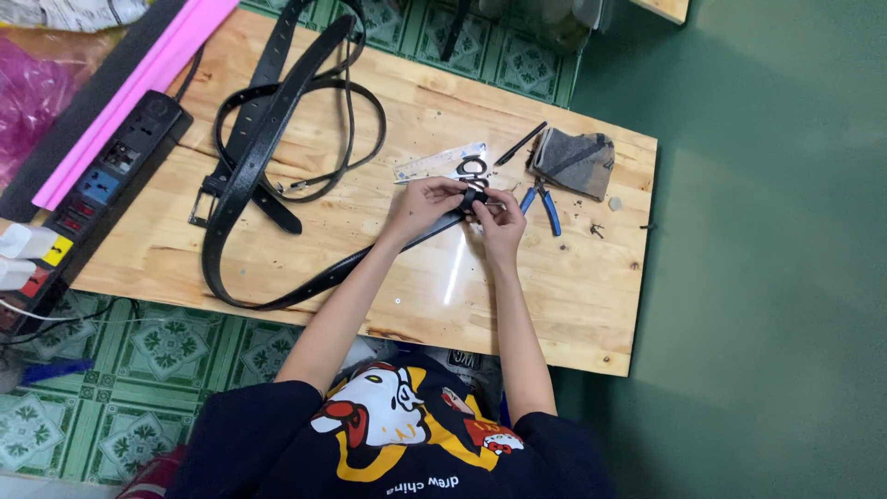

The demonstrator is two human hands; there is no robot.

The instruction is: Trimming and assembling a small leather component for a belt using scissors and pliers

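Black belts (268, 139) coiled at 10 o'clock on worktop (554, 296) | blue pliers (545, 208), ruler (439, 162) near | left hand (420, 205), right hand (499, 222) both pinch belt end (469, 199), wrists raised

black leather belt (277, 185): long, glossy strap punched with a row of small holes. one end is raised off the wooden bench (573, 296) between both hands, beside a small dark fitting; the rest lies flat, sweeping left in a broad loop and running up toward the far edge.

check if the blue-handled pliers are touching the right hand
Cannot tell: in the head view the right hand sits right against the blue-handled pliers, hiding any gap.
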